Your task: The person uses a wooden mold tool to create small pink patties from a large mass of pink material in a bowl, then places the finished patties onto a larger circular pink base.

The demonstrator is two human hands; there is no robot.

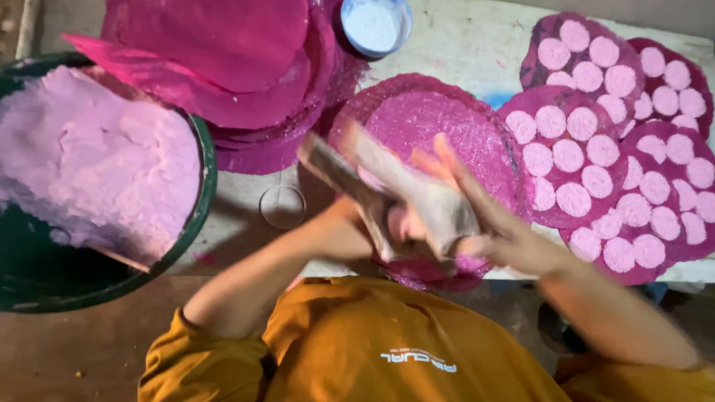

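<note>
While blurred over the round pink tray point(477, 134), left hand point(398, 219) and right hand point(495, 234) clasp a grey wooden press point(406, 193). Pink dough point(469, 262) just under it, above the table edge. Green basin point(197, 216) of pink dough well apart, left.

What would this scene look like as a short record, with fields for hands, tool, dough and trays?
hands: left hand and right hand together hold a flat grey tool, blurred by motion
below hands: round pink woven tray, no discs on it
dough: pale pink mass in a green basin, at the person's left
filled trays: pink trays with round pink discs, at the right
stack: magenta trays piled up
powder: white bowl at the top
</note>
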